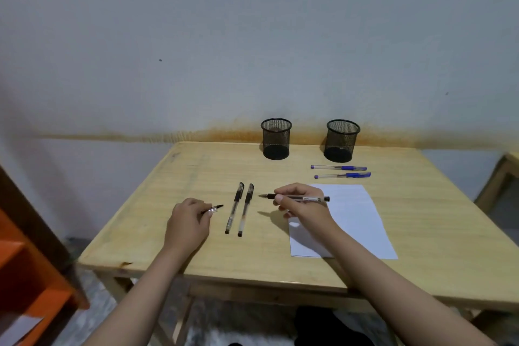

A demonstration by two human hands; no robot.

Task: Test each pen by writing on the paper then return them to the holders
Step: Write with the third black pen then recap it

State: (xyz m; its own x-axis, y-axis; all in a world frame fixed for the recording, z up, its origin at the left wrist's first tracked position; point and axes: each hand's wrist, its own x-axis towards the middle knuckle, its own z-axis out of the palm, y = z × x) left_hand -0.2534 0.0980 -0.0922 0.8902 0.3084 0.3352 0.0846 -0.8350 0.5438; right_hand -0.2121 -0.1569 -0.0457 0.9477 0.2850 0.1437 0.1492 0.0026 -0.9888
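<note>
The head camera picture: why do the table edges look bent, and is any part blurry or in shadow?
Head view: the wide-angle lens bows the table edges and stretches the forearms near the bottom; the orange shelf at lower left is smeared and soft; the light is dim and even, with no glare; the right hand holding the uncapped pen casts a soft shadow on the wood and the paper.

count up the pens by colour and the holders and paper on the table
black pens: 3, two lying, one uncapped in the right hand
blue pens: 2
pen cap: 1, in the left hand
mesh holders: 2
paper sheets: 1
total: 9
</note>
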